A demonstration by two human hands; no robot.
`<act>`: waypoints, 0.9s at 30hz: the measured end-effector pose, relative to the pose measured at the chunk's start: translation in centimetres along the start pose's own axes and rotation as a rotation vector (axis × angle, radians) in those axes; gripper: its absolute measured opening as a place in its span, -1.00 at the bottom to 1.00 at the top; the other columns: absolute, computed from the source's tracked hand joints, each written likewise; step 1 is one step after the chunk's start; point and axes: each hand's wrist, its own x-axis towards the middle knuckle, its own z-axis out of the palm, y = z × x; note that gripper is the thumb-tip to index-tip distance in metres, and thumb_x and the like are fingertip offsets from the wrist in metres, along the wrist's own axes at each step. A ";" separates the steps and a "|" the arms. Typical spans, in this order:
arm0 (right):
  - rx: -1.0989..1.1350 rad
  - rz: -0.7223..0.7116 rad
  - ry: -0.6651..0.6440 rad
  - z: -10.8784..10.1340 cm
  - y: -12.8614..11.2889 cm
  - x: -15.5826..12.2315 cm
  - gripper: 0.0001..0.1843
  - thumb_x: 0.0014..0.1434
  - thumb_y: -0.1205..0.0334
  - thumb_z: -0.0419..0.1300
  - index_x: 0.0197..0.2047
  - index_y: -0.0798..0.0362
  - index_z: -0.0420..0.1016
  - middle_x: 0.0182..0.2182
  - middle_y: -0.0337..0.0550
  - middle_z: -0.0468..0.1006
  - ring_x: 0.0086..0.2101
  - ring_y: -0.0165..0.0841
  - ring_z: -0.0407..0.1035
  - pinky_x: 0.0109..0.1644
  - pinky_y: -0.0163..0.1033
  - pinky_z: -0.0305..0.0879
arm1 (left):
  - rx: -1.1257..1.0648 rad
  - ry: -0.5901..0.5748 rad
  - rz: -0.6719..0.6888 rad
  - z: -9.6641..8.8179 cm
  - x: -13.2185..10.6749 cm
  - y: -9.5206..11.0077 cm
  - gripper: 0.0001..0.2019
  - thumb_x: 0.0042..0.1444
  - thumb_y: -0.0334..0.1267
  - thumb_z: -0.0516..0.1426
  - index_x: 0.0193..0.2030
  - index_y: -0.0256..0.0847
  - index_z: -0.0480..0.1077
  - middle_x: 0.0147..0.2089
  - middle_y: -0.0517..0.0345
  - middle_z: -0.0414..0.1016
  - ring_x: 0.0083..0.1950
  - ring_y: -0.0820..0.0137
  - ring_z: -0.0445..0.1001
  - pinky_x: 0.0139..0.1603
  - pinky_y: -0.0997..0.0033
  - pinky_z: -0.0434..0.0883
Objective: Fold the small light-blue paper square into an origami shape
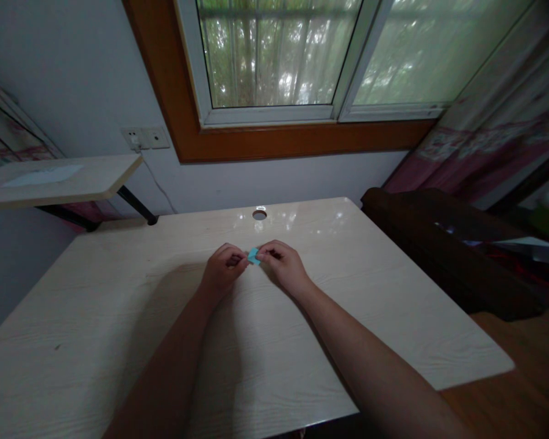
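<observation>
A small piece of light-blue paper (253, 256), which looks folded, is held between my two hands over the desk (274, 341). My left hand (224, 265) pinches its left edge with thumb and fingertips. On the other side, my right hand (281, 261) grips the paper's right part, its thumb lying against the front. Fingers of both hands cover the edges, so the full shape of the paper is hidden.
Behind the hands, the desk has a round cable hole (259, 214). A raised shelf (96, 177) on black legs stands at the left. Beyond the desk are a wall socket (145, 138) and a window (279, 61). Dark brown furniture (421, 231) stands right of the desk.
</observation>
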 end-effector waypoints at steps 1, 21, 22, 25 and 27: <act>0.010 0.006 0.004 0.0 0.0 0.0 -0.92 0.12 0.20 0.29 -0.35 0.02 0.56 -0.37 -0.18 0.52 -0.33 -0.34 0.38 -0.23 -0.25 0.27 | 0.002 0.004 -0.004 0.0 0.0 0.1 -0.98 0.09 -0.33 0.22 -0.34 -0.20 0.45 -0.29 0.15 0.44 -0.34 0.47 0.45 -0.32 0.51 0.45; 0.053 0.035 -0.016 0.1 0.0 0.0 -0.86 0.11 0.13 0.30 -0.32 0.01 0.58 -0.36 -0.17 0.53 -0.34 -0.35 0.38 -0.23 -0.25 0.29 | -0.061 -0.014 0.089 0.0 0.0 0.2 -0.88 0.17 -0.24 0.18 -0.17 -0.16 0.47 -0.16 0.08 0.42 -0.24 0.45 0.47 -0.26 0.46 0.54; 0.047 0.026 -0.024 0.1 -0.1 0.0 -0.87 0.12 0.14 0.30 -0.32 0.01 0.58 -0.36 -0.17 0.53 -0.33 -0.34 0.38 -0.22 -0.25 0.29 | -0.057 -0.019 0.086 0.0 -0.1 0.1 -0.88 0.17 -0.24 0.18 -0.16 -0.16 0.47 -0.16 0.08 0.42 -0.25 0.45 0.47 -0.25 0.46 0.53; 0.023 0.000 -0.051 0.0 -0.4 0.0 -0.90 0.13 0.17 0.29 -0.32 0.00 0.59 -0.35 -0.17 0.55 -0.32 -0.33 0.40 -0.21 -0.24 0.30 | -0.042 -0.029 0.066 0.0 -0.1 -0.1 -0.90 0.18 -0.24 0.17 -0.19 -0.16 0.47 -0.18 0.08 0.43 -0.25 0.44 0.46 -0.24 0.44 0.53; 0.005 -0.020 -0.069 -0.1 -0.6 0.0 -0.91 0.15 0.18 0.28 -0.31 0.00 0.59 -0.34 -0.16 0.56 -0.31 -0.34 0.41 -0.22 -0.24 0.30 | -0.034 -0.037 0.051 0.0 -0.2 -0.2 -0.92 0.18 -0.25 0.18 -0.23 -0.17 0.47 -0.21 0.08 0.43 -0.26 0.43 0.46 -0.26 0.45 0.51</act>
